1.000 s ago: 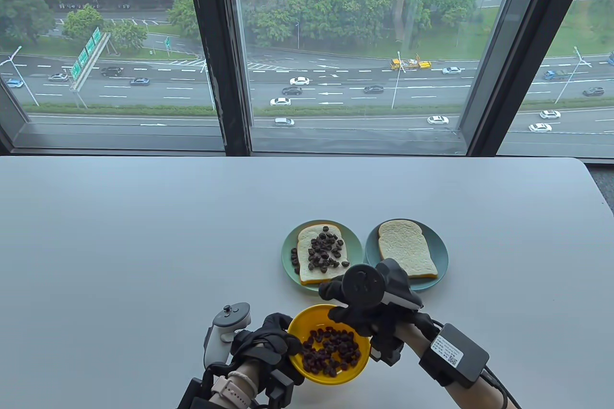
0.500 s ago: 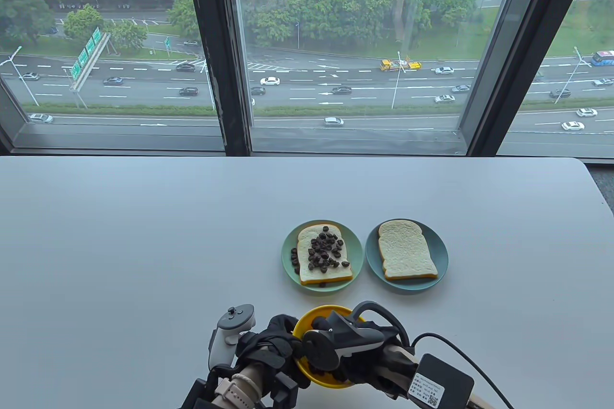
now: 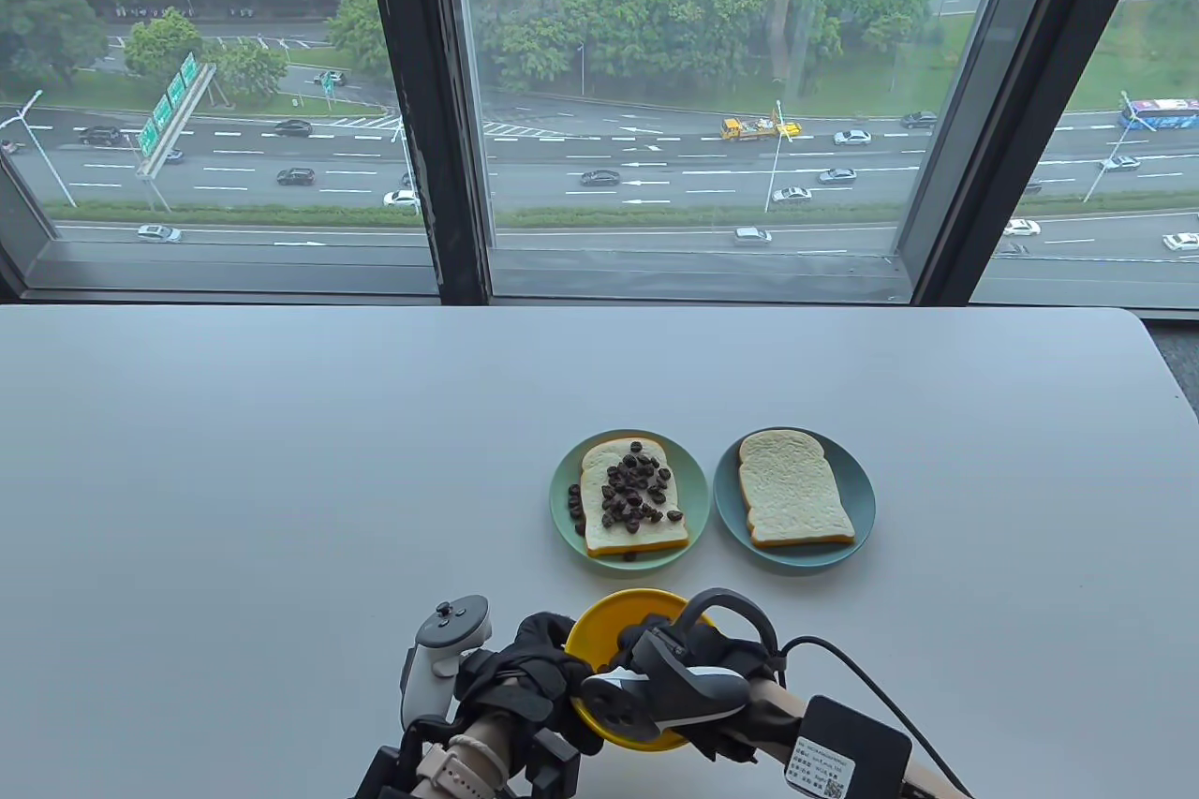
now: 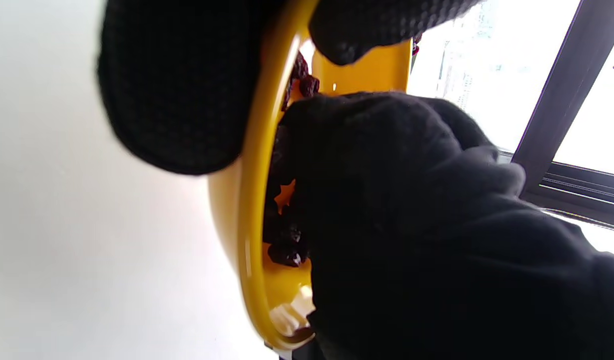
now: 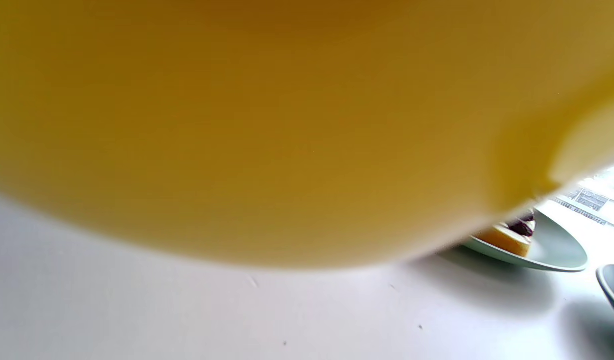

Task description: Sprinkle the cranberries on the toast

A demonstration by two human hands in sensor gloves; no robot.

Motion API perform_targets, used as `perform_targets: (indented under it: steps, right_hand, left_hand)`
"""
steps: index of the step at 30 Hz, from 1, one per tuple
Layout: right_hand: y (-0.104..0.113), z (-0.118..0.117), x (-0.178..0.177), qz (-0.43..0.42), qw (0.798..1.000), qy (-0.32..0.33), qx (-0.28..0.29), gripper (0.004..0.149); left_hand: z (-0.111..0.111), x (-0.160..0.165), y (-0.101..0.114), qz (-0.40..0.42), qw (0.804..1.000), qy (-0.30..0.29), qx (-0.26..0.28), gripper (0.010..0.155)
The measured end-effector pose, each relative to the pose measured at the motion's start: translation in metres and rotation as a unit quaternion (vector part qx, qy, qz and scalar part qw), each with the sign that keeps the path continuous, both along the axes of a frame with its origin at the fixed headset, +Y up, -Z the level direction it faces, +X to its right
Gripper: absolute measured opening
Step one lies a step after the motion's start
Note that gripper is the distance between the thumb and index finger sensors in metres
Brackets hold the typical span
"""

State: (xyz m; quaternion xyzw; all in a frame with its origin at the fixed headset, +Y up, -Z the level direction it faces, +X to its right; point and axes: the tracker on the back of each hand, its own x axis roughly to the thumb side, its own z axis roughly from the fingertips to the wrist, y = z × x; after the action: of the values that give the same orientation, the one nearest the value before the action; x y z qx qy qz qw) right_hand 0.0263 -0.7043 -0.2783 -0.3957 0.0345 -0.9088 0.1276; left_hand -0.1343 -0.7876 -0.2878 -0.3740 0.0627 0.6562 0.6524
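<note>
My left hand (image 3: 534,663) grips the left rim of a yellow bowl (image 3: 609,621) near the table's front edge. My right hand (image 3: 656,640) is inside the bowl. In the left wrist view its gloved fingers (image 4: 411,200) curl down into the dark cranberries (image 4: 287,245), with the fingertips hidden. Beyond the bowl, a slice of toast (image 3: 656,537) covered with cranberries (image 3: 632,490) lies on a green plate (image 3: 693,480). A plain slice of toast (image 3: 794,490) lies on a second plate (image 3: 862,499) to its right. The bowl's outer wall (image 5: 287,125) fills the right wrist view.
The white table (image 3: 281,462) stretches left and back to a window. A few loose cranberries (image 3: 573,504) lie on the left plate beside the toast. A cable and a black box (image 3: 848,757) trail from my right wrist at the bottom edge.
My right hand came back from near the plates and dropped into the yellow bowl, then settled deeper and slightly left. My left hand kept its hold on the bowl's rim.
</note>
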Motion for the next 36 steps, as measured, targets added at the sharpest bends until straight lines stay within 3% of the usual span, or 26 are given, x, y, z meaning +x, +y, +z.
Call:
perform_targets:
  steps: [5, 14, 18, 21, 24, 29, 36]
  right_hand:
    - [0.013, -0.005, 0.008, -0.054, 0.998, 0.000, -0.025, 0.032]
    - [0.046, -0.037, 0.028, -0.160, 0.980, -0.059, -0.108, 0.032]
    - [0.056, -0.065, 0.028, -0.201, 0.964, -0.089, -0.150, 0.032]
    - [0.058, -0.096, 0.019, -0.215, 0.959, -0.115, -0.147, 0.032]
    - [0.051, -0.130, 0.005, -0.206, 0.958, -0.149, -0.129, 0.032]
    - [0.020, -0.194, -0.018, -0.179, 0.949, -0.227, -0.126, 0.032]
    - [-0.014, -0.243, -0.027, -0.147, 0.937, -0.298, -0.107, 0.032]
  left_hand:
    - [-0.002, -0.004, 0.000, -0.001, 1.000, 0.008, -0.002, 0.062]
    - [-0.003, -0.004, -0.001, -0.010, 1.000, 0.004, -0.001, 0.062]
    - [-0.003, -0.003, -0.001, -0.010, 1.000, -0.003, 0.001, 0.062]
    - [-0.002, -0.003, -0.002, -0.011, 1.000, -0.010, -0.002, 0.062]
    - [-0.002, -0.002, -0.002, -0.012, 1.000, -0.014, -0.005, 0.062]
    - [-0.001, -0.003, -0.003, -0.012, 1.000, -0.023, -0.011, 0.062]
    - [-0.003, -0.007, -0.007, -0.006, 0.999, -0.021, -0.023, 0.062]
